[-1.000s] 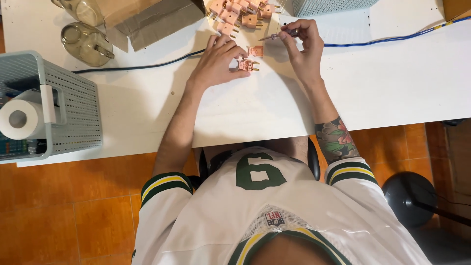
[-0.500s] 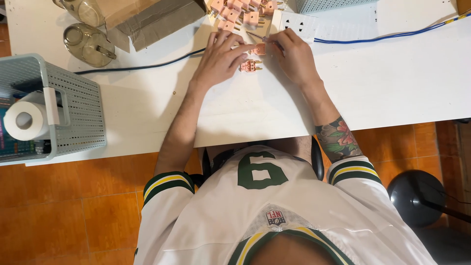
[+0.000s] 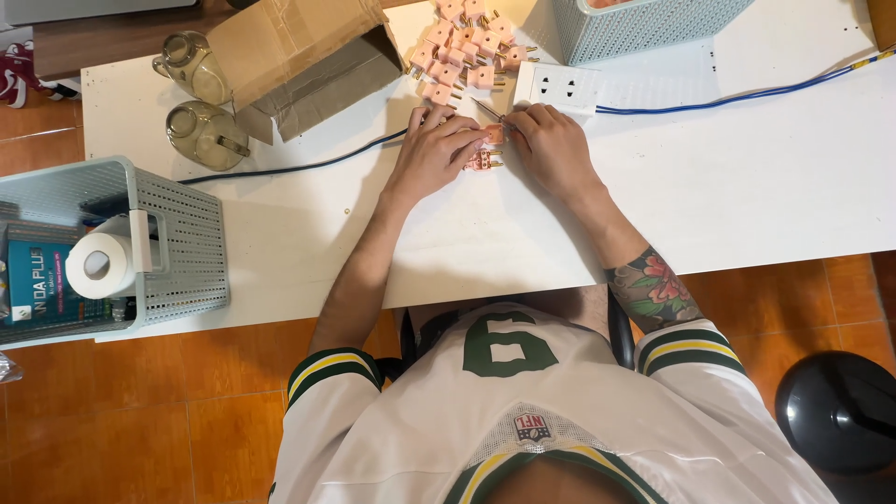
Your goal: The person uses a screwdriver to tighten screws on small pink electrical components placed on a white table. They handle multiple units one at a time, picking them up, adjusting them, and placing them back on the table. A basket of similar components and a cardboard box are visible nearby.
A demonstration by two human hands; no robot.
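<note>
My left hand (image 3: 432, 154) and my right hand (image 3: 551, 147) meet over the white table (image 3: 728, 196). Between their fingertips sits a small orange plug adapter (image 3: 494, 135), pinched by the left fingers. My right hand holds a thin metal tool (image 3: 489, 111) whose tip touches that adapter. Another orange adapter (image 3: 483, 161) lies on the table just below my fingers. A pile of several orange adapters (image 3: 462, 47) with brass pins lies farther back. A white power strip (image 3: 558, 87) sits right behind my right hand.
A blue cable (image 3: 747, 95) runs right from the strip. A teal perforated basket (image 3: 644, 23) stands at the back. A cardboard box (image 3: 299, 61) and two glass jugs (image 3: 201, 103) sit back left. A grey basket (image 3: 177, 243) with a paper roll (image 3: 98, 264) is at left.
My right hand has come down from the back toward the left hand, and both now close on one adapter. The view has shifted slightly toward me.
</note>
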